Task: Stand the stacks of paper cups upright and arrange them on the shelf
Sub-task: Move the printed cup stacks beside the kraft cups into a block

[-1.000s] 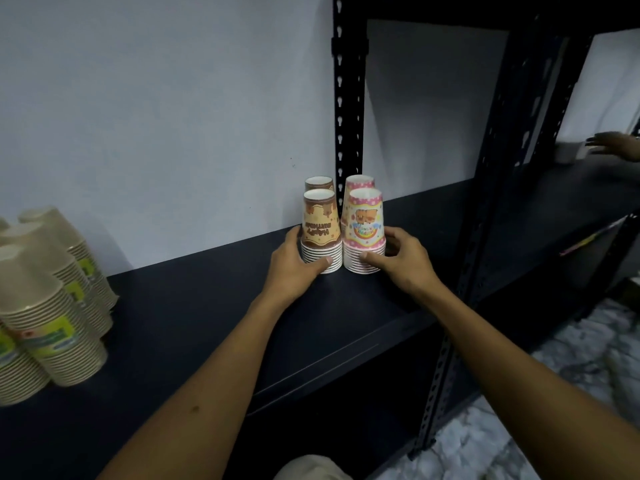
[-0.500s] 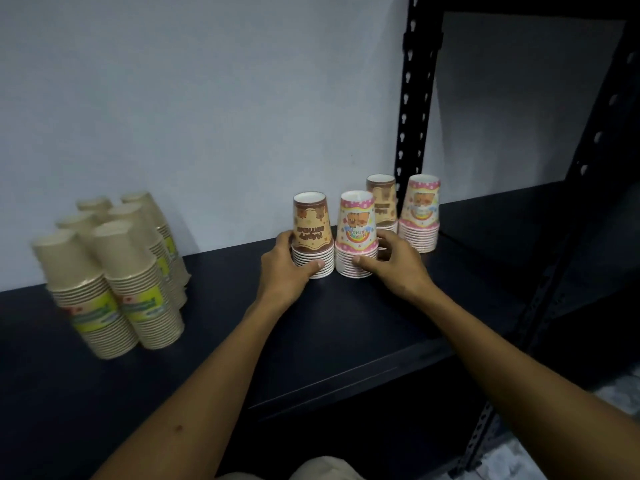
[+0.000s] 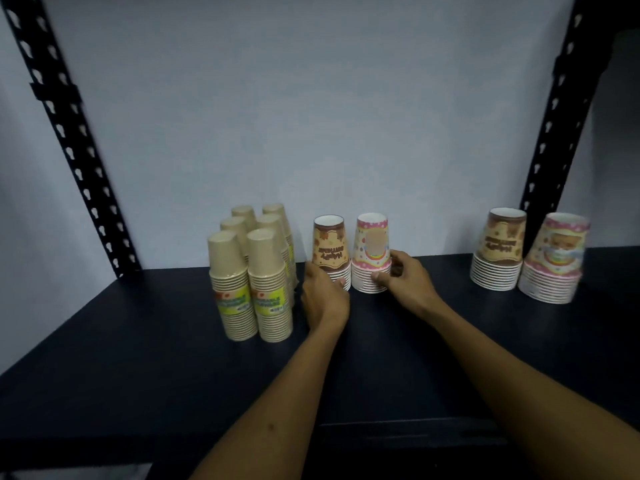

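On the dark shelf (image 3: 138,358) two stacks of upturned paper cups stand side by side near the wall. My left hand (image 3: 323,299) grips the brown-patterned stack (image 3: 329,249) at its base. My right hand (image 3: 405,280) grips the pink-patterned stack (image 3: 371,251) at its base. Both stacks are upright and touch each other. Just left of them stand several tan cup stacks (image 3: 251,268) with yellow-green labels, also upright.
At the right, a second brown-patterned stack (image 3: 498,251) and a second pink-patterned stack (image 3: 554,258) stand by the black perforated upright (image 3: 550,133). Another perforated upright (image 3: 74,140) rises at the left. A pale wall closes the back of the shelf.
Both hands have slid the brown and pink stacks leftward along the shelf, away from the pair at the right upright and up to the tan stacks. The view has swung left.
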Action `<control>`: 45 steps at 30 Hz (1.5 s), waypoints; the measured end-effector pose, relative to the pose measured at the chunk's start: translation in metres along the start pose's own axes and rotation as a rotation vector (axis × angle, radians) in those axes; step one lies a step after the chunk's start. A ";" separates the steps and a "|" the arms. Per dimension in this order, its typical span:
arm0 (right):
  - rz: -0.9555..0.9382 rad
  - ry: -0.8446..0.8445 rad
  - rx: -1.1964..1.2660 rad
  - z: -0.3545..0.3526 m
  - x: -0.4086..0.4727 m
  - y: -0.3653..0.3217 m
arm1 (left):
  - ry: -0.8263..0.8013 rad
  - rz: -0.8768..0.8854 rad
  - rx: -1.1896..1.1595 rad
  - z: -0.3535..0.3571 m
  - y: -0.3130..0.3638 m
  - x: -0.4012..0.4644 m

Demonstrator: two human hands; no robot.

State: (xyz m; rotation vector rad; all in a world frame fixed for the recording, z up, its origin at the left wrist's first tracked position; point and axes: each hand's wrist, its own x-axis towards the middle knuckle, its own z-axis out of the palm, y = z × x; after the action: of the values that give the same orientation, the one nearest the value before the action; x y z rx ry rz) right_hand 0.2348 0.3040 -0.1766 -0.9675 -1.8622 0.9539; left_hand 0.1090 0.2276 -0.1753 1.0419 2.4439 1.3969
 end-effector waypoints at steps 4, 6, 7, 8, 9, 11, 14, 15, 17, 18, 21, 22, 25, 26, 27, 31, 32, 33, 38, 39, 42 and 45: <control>-0.006 0.004 -0.004 0.004 0.005 0.000 | -0.002 0.013 0.056 0.004 0.000 0.008; -0.013 0.012 -0.018 0.007 0.005 0.000 | -0.012 0.018 0.076 0.005 -0.001 0.011; -0.015 0.022 -0.030 0.009 0.004 0.000 | -0.015 0.020 0.080 0.006 -0.002 0.013; -0.018 0.034 -0.045 0.010 0.003 0.001 | -0.017 0.018 0.076 0.006 -0.003 0.014; -0.026 0.050 -0.063 0.010 0.001 0.002 | -0.019 0.011 0.070 0.006 -0.004 0.014; -0.045 0.087 -0.099 0.010 -0.001 0.003 | -0.021 -0.009 0.063 0.005 -0.006 0.013; -0.061 0.116 -0.137 0.009 -0.003 0.003 | -0.023 -0.011 0.063 0.003 -0.006 0.012; -0.068 0.116 -0.148 0.010 -0.003 0.002 | -0.021 -0.006 0.064 0.002 -0.006 0.012; -0.078 0.106 -0.162 0.011 -0.004 0.001 | -0.017 0.001 0.057 0.002 -0.007 0.012; -0.078 0.097 -0.162 0.011 -0.005 0.001 | -0.015 0.006 0.050 0.002 -0.007 0.012; -0.087 0.063 -0.180 0.011 -0.007 0.000 | -0.006 0.018 0.031 0.003 -0.008 0.012; -0.093 0.058 -0.188 0.011 -0.008 -0.001 | -0.003 0.021 0.028 0.003 -0.009 0.011; -0.093 0.050 -0.189 0.011 -0.007 0.000 | 0.004 0.030 0.037 0.003 -0.010 0.011; -0.089 0.046 -0.190 0.011 -0.007 0.000 | 0.005 0.033 0.044 0.003 -0.010 0.011; -0.089 0.043 -0.197 0.012 -0.007 0.000 | 0.007 0.035 0.051 0.002 -0.010 0.010; -0.102 0.033 -0.236 0.013 -0.006 0.001 | 0.018 0.030 0.069 0.003 -0.009 0.009; -0.105 0.032 -0.244 0.014 -0.006 0.001 | 0.019 0.025 0.072 0.003 -0.009 0.009; -0.108 0.032 -0.251 0.014 -0.005 0.002 | 0.022 0.018 0.075 0.003 -0.009 0.009; -0.107 0.030 -0.242 0.014 -0.006 0.000 | 0.027 -0.012 0.064 0.001 -0.008 0.009; -0.100 0.030 -0.234 0.014 -0.006 -0.001 | 0.027 -0.013 0.062 0.001 -0.008 0.009; -0.085 0.030 -0.214 0.014 -0.006 -0.001 | 0.028 -0.015 0.066 0.001 -0.008 0.009; -0.071 0.025 -0.209 0.014 -0.005 0.001 | 0.027 -0.009 0.063 0.001 -0.008 0.008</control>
State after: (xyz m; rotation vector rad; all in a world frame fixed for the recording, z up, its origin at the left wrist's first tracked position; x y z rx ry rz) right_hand 0.2247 0.2966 -0.1842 -1.0236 -1.9903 0.7112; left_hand 0.0992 0.2308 -0.1804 1.0308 2.5239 1.3486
